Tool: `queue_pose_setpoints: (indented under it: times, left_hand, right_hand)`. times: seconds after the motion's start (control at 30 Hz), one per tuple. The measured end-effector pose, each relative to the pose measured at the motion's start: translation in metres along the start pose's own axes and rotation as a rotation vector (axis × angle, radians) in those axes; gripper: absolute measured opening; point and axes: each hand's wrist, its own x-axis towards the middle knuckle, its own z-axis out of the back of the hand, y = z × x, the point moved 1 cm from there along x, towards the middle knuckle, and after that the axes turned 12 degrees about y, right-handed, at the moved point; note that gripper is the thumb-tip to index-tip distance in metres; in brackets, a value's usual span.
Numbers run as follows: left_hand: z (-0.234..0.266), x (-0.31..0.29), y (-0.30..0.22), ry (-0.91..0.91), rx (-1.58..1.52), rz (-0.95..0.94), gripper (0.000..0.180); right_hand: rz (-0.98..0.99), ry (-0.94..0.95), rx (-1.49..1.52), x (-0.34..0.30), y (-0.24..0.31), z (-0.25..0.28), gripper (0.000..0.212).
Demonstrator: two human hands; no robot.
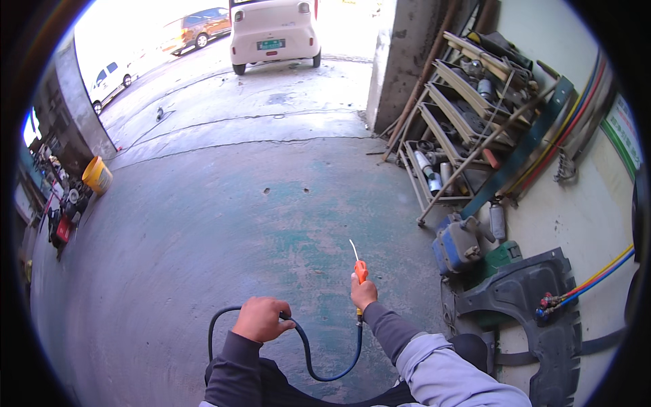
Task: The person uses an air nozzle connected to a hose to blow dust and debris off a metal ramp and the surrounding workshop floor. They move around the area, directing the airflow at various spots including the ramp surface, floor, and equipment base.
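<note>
My right hand (364, 292) is wrapped round the handle of an orange air blow gun (361, 270), whose thin pale nozzle points up and away from me. A dark air hose (310, 361) joins the gun's lower end at a brass-coloured fitting. From there it loops down toward me and back up to my left hand (262, 319). My left hand is closed on the hose, thumb and fingers around it, and the hose bends down again on that hand's left side. Both hands are above the concrete floor, a short way apart.
A metal rack (468, 102) full of tools and parts stands at right. Beside it are a blue machine (458, 245), a black plastic liner (519, 285) and coloured hoses (603, 275). A yellow bucket (97, 176) sits at left. Outside the doorway stands a small white car (274, 30).
</note>
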Motion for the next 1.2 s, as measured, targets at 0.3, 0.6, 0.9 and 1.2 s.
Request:
queue_pose_setpoints:
  times: [0.3,0.6,0.9,1.2]
  left_hand:
    - [0.006,-0.047,0.071,-0.341,0.014,0.127,0.021]
    - [-0.010,-0.045,0.154,-0.505,-0.105,0.138,0.022]
    - [-0.028,-0.037,0.231,-0.442,-0.297,0.224,0.024]
    - [-0.053,-0.043,0.288,-0.195,-0.181,0.340,0.032]
  right_hand:
    - [0.162,0.021,0.087,0.009,0.127,-0.095,0.063]
    - [0.250,-0.050,-0.053,0.036,0.231,-0.092,0.060]
    - [0.336,-0.038,-0.258,-0.007,0.312,-0.089,0.054]
    - [0.377,0.075,-0.521,-0.074,0.412,-0.136,0.054]
